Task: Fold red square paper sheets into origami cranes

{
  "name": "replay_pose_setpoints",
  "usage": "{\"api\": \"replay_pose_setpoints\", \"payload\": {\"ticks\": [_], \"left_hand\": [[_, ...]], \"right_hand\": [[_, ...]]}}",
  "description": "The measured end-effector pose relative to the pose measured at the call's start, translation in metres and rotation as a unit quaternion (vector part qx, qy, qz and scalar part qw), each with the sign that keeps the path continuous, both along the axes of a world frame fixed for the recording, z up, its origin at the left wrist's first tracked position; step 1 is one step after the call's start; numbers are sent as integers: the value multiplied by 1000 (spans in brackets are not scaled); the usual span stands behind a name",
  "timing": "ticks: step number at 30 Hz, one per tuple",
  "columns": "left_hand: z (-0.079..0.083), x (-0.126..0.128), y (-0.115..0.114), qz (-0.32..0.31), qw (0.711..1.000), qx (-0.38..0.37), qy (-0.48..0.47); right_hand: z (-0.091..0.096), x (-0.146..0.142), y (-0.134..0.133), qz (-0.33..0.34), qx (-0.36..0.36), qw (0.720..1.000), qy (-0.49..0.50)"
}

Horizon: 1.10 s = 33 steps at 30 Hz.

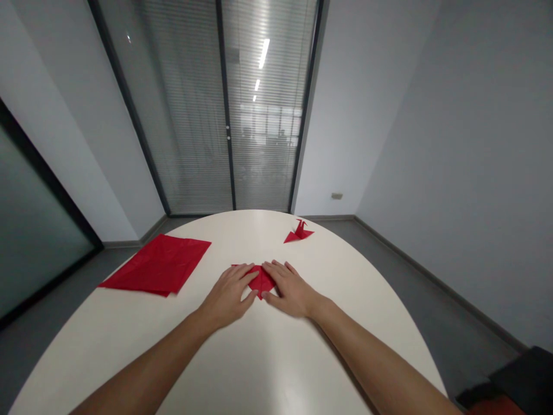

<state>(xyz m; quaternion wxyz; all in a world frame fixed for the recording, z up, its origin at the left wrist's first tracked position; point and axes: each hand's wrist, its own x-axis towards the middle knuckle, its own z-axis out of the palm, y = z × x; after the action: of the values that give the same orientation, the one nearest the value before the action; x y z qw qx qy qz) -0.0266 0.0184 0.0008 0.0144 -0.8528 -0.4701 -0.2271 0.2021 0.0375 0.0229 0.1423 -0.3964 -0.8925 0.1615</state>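
Observation:
Between my hands a folded piece of red origami paper (261, 280) lies flat on the white table, its lower end narrowing to a point toward me. My left hand (231, 293) rests over its left side with the fingers stretched out. On the opposite side my right hand (290, 289) lies with fingers extended, palm down. Both thumbs are near the lower point of the paper. The fingers hide the paper's outer edges, apart from a small red tip showing past the left fingertips.
A red origami crane (299, 231) stands at the table's far right. Larger red paper sheets (162, 265) lie at the left, near the edge of the round white table (242, 363). Beyond the table are a glass partition with blinds (194, 115) and grey walls. A dark object (518, 380) is at lower right.

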Motion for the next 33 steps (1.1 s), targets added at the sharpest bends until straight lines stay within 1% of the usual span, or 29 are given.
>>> {"api": "replay_pose_setpoints", "payload": {"ticks": [4, 6, 10, 14, 19, 23, 29, 33], "left_hand": [[-1, 0, 0, 36, 999, 1, -12], [-1, 0, -1, 44, 999, -2, -11], [0, 0, -2, 43, 999, -4, -5], [4, 1, -2, 37, 999, 7, -25], [6, 1, -2, 35, 999, 6, -42], [6, 1, -2, 35, 998, 4, -43], [5, 2, -2, 48, 998, 7, -42], [2, 1, -1, 62, 997, 14, -51]], "right_hand": [[0, 0, 0, 6, 18, 999, 34], [0, 0, 1, 3, 21, 999, 48], [-3, -1, 4, -25, 29, 997, 65], [-6, -1, 7, -34, 44, 995, 78], [-6, -1, 8, -28, 56, 995, 79], [-3, -1, 6, -19, 46, 996, 74], [-1, -1, 5, -8, 33, 997, 75], [1, -1, 5, -1, 50, 995, 83]]}}
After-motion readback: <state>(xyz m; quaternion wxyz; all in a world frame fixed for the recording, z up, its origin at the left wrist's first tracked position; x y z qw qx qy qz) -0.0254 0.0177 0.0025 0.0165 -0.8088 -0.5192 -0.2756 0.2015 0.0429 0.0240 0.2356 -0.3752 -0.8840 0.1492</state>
